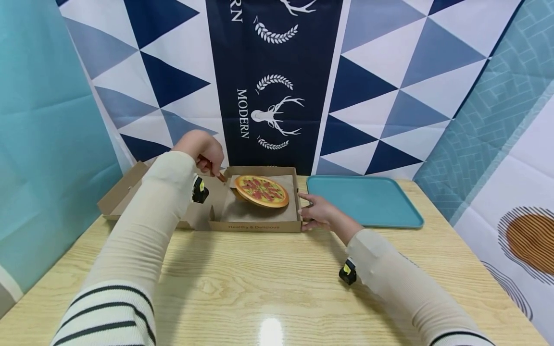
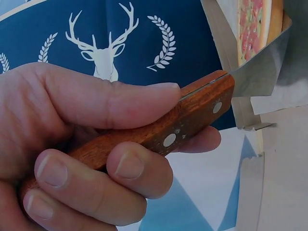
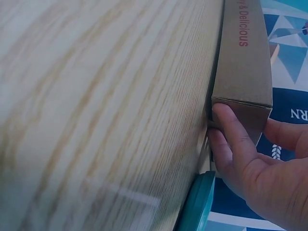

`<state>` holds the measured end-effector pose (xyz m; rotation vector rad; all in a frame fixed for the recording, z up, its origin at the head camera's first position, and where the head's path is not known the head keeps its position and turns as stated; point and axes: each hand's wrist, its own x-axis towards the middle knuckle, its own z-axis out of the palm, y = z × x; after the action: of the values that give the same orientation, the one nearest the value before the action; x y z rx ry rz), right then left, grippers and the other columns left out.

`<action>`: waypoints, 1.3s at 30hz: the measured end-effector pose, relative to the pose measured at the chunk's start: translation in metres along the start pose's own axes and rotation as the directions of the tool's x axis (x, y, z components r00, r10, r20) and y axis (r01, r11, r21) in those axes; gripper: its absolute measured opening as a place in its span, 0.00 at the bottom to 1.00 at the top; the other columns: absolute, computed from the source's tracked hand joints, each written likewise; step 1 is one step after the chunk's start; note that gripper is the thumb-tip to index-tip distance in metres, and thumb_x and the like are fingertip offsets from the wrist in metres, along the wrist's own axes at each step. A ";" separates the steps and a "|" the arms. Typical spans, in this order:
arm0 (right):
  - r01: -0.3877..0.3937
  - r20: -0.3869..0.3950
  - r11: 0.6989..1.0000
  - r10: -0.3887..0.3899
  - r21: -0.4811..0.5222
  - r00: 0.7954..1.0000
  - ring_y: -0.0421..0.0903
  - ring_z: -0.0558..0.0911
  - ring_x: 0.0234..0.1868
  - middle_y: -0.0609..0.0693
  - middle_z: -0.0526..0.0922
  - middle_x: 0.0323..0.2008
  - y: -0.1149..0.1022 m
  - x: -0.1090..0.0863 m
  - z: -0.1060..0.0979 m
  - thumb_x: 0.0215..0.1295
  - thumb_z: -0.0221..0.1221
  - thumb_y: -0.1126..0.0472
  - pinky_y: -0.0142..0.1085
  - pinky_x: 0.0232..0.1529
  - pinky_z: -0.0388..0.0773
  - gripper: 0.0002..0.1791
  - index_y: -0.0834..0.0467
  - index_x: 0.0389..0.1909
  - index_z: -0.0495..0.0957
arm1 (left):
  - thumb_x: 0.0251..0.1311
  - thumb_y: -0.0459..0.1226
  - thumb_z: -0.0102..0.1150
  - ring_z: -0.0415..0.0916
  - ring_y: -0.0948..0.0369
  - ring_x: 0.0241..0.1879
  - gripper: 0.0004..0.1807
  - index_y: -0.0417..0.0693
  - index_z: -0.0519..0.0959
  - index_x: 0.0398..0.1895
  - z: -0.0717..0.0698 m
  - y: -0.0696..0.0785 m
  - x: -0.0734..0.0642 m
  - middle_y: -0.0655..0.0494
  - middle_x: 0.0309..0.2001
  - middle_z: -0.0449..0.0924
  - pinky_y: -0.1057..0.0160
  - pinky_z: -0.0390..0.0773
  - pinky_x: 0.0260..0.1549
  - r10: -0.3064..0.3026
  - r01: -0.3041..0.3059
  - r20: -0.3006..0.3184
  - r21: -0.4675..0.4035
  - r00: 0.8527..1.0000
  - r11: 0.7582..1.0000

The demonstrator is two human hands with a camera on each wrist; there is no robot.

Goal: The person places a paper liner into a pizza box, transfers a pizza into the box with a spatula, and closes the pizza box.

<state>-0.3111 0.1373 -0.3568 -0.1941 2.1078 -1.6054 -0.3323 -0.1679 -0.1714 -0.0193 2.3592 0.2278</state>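
My left hand grips the riveted wooden handle of a pizza server, fingers curled below and thumb along the top. Its flat metal blade reaches to the pizza, overlapping its edge in the left wrist view. The round pizza, with red and green topping, sits tilted over the paper lining of the open cardboard pizza box. On the box's right side, my right hand touches the outer wall with spread fingers, close to the front corner. In the right wrist view its fingertips lie against that wall.
A teal tray lies right of the box, just beyond my right hand. The box's opened lid extends left under my left forearm. Behind stands a patterned cloth backdrop; the wooden table spreads in front.
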 end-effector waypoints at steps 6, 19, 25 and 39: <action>0.011 0.008 1.000 -0.011 -0.002 1.000 0.68 0.68 0.63 0.76 0.54 0.67 -0.001 -0.001 0.000 0.72 0.46 0.74 0.46 0.40 0.83 0.39 0.54 0.78 0.40 | 0.65 0.33 0.53 0.54 0.69 0.13 0.08 0.39 0.81 0.35 -0.002 0.001 0.000 0.60 0.16 0.63 0.73 0.56 0.16 0.001 -0.001 -0.009 -0.005 1.000 1.000; 0.011 0.017 1.000 -0.011 0.008 1.000 0.68 0.68 0.63 0.76 0.55 0.67 -0.002 -0.001 0.001 0.73 0.45 0.74 0.49 0.43 0.82 0.39 0.54 0.78 0.40 | 0.66 0.33 0.53 0.53 0.69 0.13 0.09 0.38 0.81 0.34 -0.005 0.003 -0.005 0.59 0.16 0.62 0.73 0.57 0.16 -0.009 0.008 0.023 0.034 1.000 0.999; 0.012 0.009 1.000 -0.012 0.004 1.000 0.68 0.68 0.63 0.76 0.55 0.67 -0.001 -0.001 0.001 0.73 0.46 0.74 0.48 0.42 0.82 0.39 0.54 0.78 0.40 | 0.66 0.34 0.53 0.53 0.69 0.13 0.09 0.39 0.81 0.34 -0.005 0.000 -0.012 0.59 0.17 0.62 0.74 0.57 0.17 -0.024 0.023 0.035 0.038 0.999 0.999; 0.014 0.001 1.000 -0.014 -0.008 1.000 0.66 0.71 0.61 0.75 0.58 0.66 -0.001 -0.001 0.001 0.72 0.47 0.74 0.49 0.42 0.82 0.39 0.54 0.78 0.41 | 0.66 0.33 0.54 0.54 0.69 0.13 0.08 0.37 0.80 0.36 0.000 -0.014 -0.027 0.59 0.18 0.64 0.75 0.58 0.17 -0.037 0.035 0.036 0.058 0.999 0.998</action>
<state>-0.3100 0.1370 -0.3559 -0.2127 2.1166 -1.6052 -0.3123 -0.1829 -0.1552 -0.0292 2.3259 0.1414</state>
